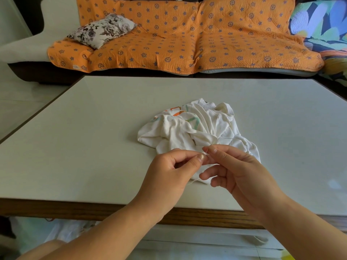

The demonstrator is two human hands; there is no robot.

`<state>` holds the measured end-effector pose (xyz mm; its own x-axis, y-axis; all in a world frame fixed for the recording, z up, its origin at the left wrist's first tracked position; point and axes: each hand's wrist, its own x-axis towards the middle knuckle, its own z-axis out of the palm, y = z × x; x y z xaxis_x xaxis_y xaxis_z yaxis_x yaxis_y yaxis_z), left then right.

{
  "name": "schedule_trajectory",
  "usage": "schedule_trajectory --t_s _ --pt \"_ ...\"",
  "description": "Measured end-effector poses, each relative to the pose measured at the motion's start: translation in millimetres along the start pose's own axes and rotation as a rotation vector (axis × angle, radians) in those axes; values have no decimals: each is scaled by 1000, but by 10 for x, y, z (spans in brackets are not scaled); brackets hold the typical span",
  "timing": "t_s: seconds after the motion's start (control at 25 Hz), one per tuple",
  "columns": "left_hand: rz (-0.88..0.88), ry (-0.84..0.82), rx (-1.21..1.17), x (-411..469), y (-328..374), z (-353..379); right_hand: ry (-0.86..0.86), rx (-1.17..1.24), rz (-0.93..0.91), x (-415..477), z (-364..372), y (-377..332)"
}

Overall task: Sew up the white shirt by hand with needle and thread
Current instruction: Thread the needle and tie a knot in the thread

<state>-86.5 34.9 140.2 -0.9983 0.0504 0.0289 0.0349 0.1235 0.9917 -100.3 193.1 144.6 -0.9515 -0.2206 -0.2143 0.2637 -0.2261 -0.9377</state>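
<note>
A crumpled white shirt (195,128) with orange and green print lies on the pale table (84,137). Both hands meet just in front of it, above its near edge. My left hand (169,171) pinches something tiny between thumb and forefinger; the needle itself is too small to make out. My right hand (234,166) pinches a thin white thread (206,151) that loops between the two fingertips. A loose thread end (193,182) trails down below the left thumb. A dark line on the shirt's right side cannot be identified.
The table has a wooden front edge (56,209) close to me. Beyond it stands a sofa with an orange patterned cover (187,38) and a floral cushion (102,30). A colourful leaf-print cushion (323,25) sits at the far right.
</note>
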Motion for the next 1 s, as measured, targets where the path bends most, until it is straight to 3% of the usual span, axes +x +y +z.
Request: schedule_trajectory --t_s 0.48,1.0 --pt "20 18 12 -4 14 -10 -59 -29 -15 -18 10 -11" --pt "29 -3 49 -16 51 23 17 -45 -48 -9 12 17"
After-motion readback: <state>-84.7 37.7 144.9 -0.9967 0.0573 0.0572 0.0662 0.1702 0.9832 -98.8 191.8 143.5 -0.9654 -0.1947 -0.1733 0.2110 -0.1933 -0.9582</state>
